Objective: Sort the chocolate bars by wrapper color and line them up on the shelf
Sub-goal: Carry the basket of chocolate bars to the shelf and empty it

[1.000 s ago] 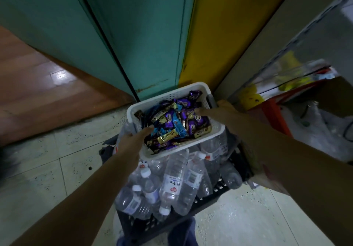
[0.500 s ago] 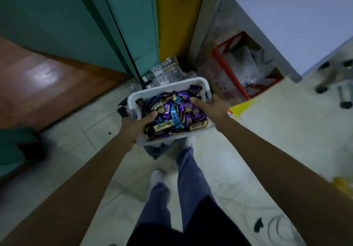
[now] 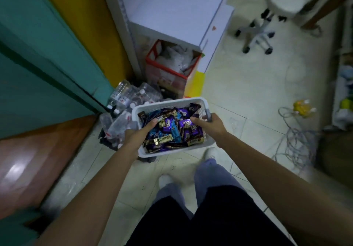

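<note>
I carry a white plastic basket in front of me, above the floor. It is full of chocolate bars in purple, blue and brown-gold wrappers, piled loosely. My left hand grips the basket's left rim, thumb over the bars. My right hand grips the right rim beside a grey handle. A white shelf unit stands ahead, its surfaces bare in view.
A black crate of water bottles sits on the floor by the teal wall. A red crate with plastic bags is under the shelf. A white wheeled stool and tangled cables lie to the right.
I lifted the basket off the crate of bottles and stepped back and turned right; the shelf, stool and cables have come into view. Both hands keep their hold.
</note>
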